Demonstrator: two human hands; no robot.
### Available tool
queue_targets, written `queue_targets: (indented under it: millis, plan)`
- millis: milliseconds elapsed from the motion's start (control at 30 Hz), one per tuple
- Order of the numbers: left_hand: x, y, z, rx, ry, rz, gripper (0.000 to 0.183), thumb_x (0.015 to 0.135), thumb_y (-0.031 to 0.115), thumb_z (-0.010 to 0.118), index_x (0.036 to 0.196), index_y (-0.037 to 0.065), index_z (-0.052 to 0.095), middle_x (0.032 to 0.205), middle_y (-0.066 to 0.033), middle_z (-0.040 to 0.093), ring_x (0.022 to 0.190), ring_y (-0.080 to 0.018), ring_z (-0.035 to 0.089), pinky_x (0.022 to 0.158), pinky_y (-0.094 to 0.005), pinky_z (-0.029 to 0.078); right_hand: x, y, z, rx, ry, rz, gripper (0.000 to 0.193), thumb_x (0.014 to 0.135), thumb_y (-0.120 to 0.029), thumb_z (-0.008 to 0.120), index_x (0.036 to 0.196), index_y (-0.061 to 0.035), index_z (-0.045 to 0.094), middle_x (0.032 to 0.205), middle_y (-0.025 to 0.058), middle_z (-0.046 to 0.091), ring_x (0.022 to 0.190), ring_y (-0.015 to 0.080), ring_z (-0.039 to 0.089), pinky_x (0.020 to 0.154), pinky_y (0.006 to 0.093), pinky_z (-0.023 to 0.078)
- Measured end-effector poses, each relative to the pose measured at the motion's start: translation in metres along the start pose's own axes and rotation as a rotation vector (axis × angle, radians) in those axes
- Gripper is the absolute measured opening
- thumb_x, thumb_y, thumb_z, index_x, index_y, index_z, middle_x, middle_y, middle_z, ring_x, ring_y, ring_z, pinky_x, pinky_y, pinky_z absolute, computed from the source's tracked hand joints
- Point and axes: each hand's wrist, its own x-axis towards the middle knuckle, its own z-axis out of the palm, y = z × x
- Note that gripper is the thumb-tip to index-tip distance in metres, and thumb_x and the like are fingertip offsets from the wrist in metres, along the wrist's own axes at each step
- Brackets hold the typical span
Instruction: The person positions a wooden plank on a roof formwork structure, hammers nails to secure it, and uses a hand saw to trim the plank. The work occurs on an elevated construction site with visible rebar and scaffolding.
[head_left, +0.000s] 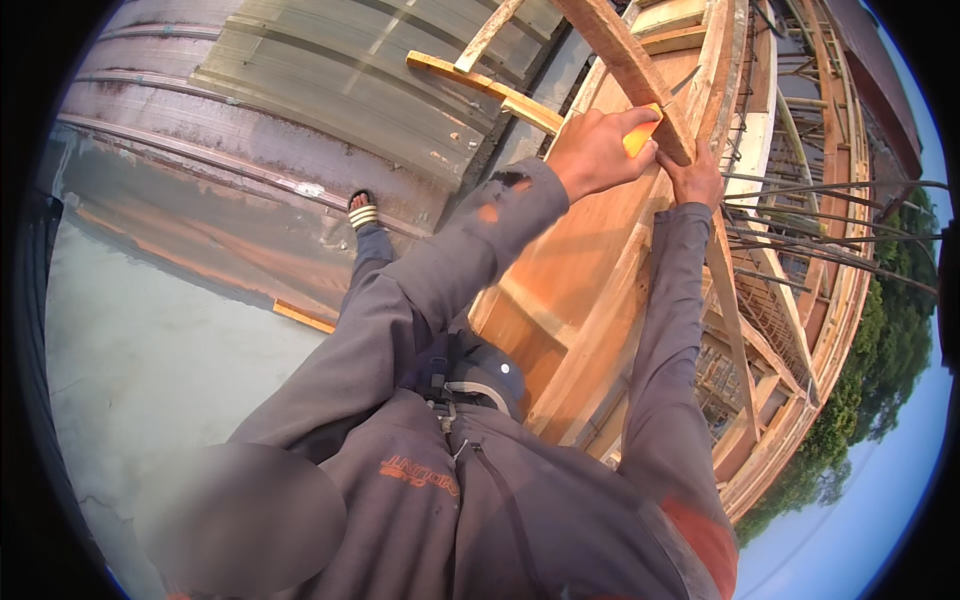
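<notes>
My left hand (603,152) is closed around a small orange-yellow, flat-sided tool (643,132). Its exact kind is hidden by my fingers. The tool rests against the edge of a long wooden board (628,55), which slants down from the top of the view. At the board's lower end, my right hand (697,182) grips it, the fingers partly hidden behind the wood. Below both hands runs a trough-like plywood form (575,265) with timber framing along its sides.
Thin steel rods (830,240) stick out to the right, close to my right hand. Further right stands a timber frame (850,300) with rebar inside. Corrugated roof sheets (370,90) lie to the left, with a wooden strip (480,85) near the form. My sandalled foot (363,208) stands on the roof.
</notes>
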Motion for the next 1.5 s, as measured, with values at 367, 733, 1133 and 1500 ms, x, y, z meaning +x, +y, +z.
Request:
queue_targets:
  millis: [367,733,1133,1500]
  plan:
    - [-0.016,-0.003,-0.018,-0.064,-0.114,-0.010,0.046,0.096,0.018,0.072,0.142,0.012,0.067,0.114,-0.0192,0.079,0.082,-0.0335,0.078,0.076,-0.0378,0.062,0.003,0.004,0.007,-0.017,0.023,-0.025,0.077,0.070,-0.067,0.091,0.118,-0.0103,0.070,0.111,0.0132,0.074,0.102,0.0392,0.072,0.085,0.0543,0.056]
    - [-0.123,0.004,-0.090,-0.193,-0.196,-0.081,0.046,0.095,0.013,0.070,0.141,0.011,0.068,0.119,-0.0193,0.078,0.089,-0.0369,0.079,0.080,-0.0386,0.062,-0.005,0.018,0.006,0.024,0.009,0.004,0.075,0.071,-0.069,0.090,0.107,-0.0076,0.067,0.102,0.0157,0.075,0.097,0.0402,0.072,0.082,0.0539,0.056]
    - [-0.148,0.033,-0.095,-0.137,-0.118,-0.022,0.049,0.093,0.011,0.071,0.142,0.011,0.068,0.121,-0.0183,0.078,0.087,-0.0359,0.079,0.079,-0.0388,0.062,-0.008,0.020,0.011,-0.007,0.056,-0.008,0.073,0.068,-0.066,0.092,0.112,-0.0111,0.069,0.104,0.0106,0.072,0.098,0.0365,0.071,0.080,0.0518,0.056]
    - [-0.112,0.049,-0.080,-0.078,-0.136,-0.081,0.047,0.095,0.014,0.072,0.141,0.013,0.068,0.113,-0.0204,0.078,0.087,-0.0346,0.079,0.079,-0.0394,0.061,0.000,0.015,0.004,-0.018,-0.032,0.001,0.080,0.070,-0.072,0.088,0.115,-0.0097,0.068,0.103,0.0141,0.073,0.098,0.0392,0.073,0.088,0.0527,0.054]
